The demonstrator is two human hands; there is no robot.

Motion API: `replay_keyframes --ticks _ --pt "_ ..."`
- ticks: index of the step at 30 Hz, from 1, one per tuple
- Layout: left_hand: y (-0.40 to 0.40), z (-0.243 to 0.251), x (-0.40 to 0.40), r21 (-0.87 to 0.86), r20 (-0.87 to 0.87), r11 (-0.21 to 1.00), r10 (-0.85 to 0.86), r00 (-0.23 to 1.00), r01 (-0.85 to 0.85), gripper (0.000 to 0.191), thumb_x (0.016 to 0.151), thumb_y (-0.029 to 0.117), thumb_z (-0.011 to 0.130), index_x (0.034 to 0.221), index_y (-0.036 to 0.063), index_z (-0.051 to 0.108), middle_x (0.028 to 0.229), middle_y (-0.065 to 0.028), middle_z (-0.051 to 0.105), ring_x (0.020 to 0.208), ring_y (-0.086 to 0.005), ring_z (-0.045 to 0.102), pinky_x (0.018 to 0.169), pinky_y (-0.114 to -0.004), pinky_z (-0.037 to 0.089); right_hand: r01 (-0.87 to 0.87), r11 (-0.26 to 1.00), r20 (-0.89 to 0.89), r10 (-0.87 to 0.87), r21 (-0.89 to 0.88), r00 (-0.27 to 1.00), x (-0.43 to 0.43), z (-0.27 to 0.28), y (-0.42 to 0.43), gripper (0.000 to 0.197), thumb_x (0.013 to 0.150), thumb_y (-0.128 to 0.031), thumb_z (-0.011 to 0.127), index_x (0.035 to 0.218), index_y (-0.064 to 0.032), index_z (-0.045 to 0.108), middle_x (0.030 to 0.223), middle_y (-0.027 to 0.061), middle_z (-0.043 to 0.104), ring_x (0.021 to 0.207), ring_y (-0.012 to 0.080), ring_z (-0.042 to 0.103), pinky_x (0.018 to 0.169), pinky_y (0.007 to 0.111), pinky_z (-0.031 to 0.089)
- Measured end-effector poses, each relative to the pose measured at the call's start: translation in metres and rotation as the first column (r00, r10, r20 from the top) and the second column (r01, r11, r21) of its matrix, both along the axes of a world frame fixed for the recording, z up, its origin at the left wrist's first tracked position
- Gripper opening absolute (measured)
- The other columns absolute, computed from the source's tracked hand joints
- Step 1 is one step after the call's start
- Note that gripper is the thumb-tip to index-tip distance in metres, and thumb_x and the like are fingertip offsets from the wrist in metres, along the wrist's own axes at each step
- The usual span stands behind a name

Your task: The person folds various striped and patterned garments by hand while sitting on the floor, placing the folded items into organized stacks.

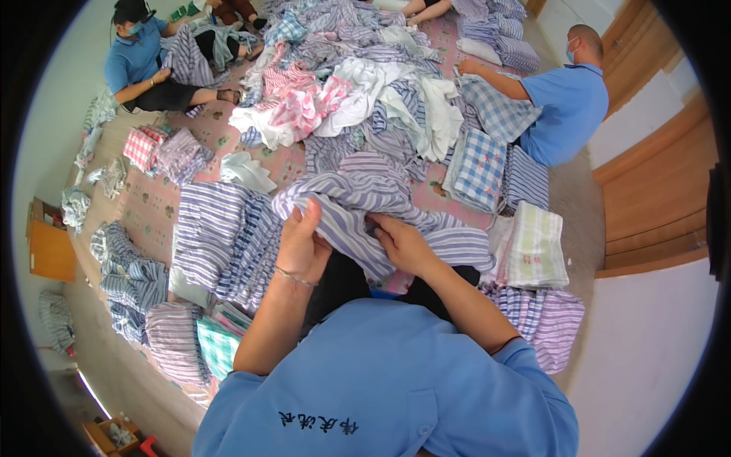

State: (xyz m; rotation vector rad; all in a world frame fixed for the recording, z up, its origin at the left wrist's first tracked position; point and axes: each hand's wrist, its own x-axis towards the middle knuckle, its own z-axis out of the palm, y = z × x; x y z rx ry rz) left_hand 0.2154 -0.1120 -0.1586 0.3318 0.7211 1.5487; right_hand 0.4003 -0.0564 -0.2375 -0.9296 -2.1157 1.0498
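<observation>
A purple-and-white striped cloth garment (pixel 354 228) is stretched between my two hands, bunched and partly over my lap. My left hand (pixel 304 245) grips its left end, thumb up on the fabric. The fingers of my right hand (pixel 402 243) pinch a fold near the garment's middle, and its right part trails past my wrist. Close by on the left stands a stack of folded striped cloth (pixel 208 234). Just beyond the garment, a large heap of loose striped, white and pink cloth (pixel 365 97) spreads over the patterned floor sheet (pixel 223 134).
Folded stacks flank me: blue checked cloth (pixel 480 168), green checked cloth (pixel 537 245) and purple striped cloth (pixel 559 331) on the right, teal checked cloth (pixel 220 337) on the left. Co-workers sit at the heap's left (pixel 140 63) and right (pixel 565 103), handling cloth. Wooden doors (pixel 657 188) line the right wall.
</observation>
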Motion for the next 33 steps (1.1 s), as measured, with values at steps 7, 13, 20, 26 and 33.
replay_keyframes --ticks 7,13,20,26,33 --pt "-0.031 0.075 0.084 0.088 -0.82 0.614 -0.403 0.408 0.784 0.028 0.077 0.017 0.07 0.094 0.0032 0.054 0.085 -0.0029 0.057 0.078 -0.0058 0.052 0.066 -0.022 0.043 -0.226 0.906 0.254 0.327 -0.357 0.91 -0.005 -0.007 0.008 0.037 0.081 -0.006 0.053 0.118 0.0 0.051 0.115 0.0176 0.056 0.104 0.0308 0.054 0.087 0.035 0.042" --pt "-0.034 0.044 0.068 0.163 -0.389 0.608 -0.684 0.617 0.777 0.026 0.088 0.028 0.058 0.099 0.0048 0.053 0.08 -0.0008 0.056 0.07 -0.0099 0.052 0.061 -0.027 0.043 -0.05 0.963 0.033 0.061 -0.263 0.998 0.004 -0.001 -0.002 0.037 0.081 -0.006 0.054 0.117 -0.0001 0.051 0.114 0.0162 0.057 0.103 0.0293 0.055 0.087 0.034 0.043" --pt "-0.001 0.088 0.068 0.342 -0.114 0.823 -0.442 0.89 0.453 0.027 0.09 0.019 0.053 0.113 0.0065 0.051 0.096 -0.003 0.059 0.079 -0.0084 0.056 0.065 -0.024 0.045 -0.041 0.973 0.057 0.056 -0.226 0.997 -0.001 -0.004 0.002 0.037 0.081 -0.007 0.054 0.117 -0.0002 0.052 0.113 0.0145 0.058 0.102 0.0276 0.056 0.086 0.033 0.043" --pt "0.017 0.119 0.079 0.578 -0.098 0.637 -0.566 0.819 0.51 0.019 0.089 0.02 0.055 0.101 0.0069 0.05 0.09 -0.0022 0.054 0.078 -0.0132 0.052 0.068 -0.027 0.043 -0.054 0.973 0.104 0.079 -0.225 0.991 0.003 -0.01 0.001 0.037 0.08 -0.007 0.055 0.117 -0.0003 0.052 0.112 0.0131 0.059 0.102 0.0261 0.056 0.086 0.032 0.043" --pt "-0.006 0.018 -0.071 0.206 0.184 0.966 0.118 0.976 -0.156 0.043 0.097 0.029 0.033 0.127 -0.0005 0.041 0.128 -0.0141 0.048 0.119 -0.0272 0.044 0.104 -0.043 0.03 0.127 0.635 0.006 -0.19 -0.762 0.982 0.106 0.02 -0.029 0.034 0.081 -0.01 0.057 0.114 -0.0015 0.054 0.107 0.0051 0.06 0.097 0.0163 0.056 0.083 0.027 0.043"
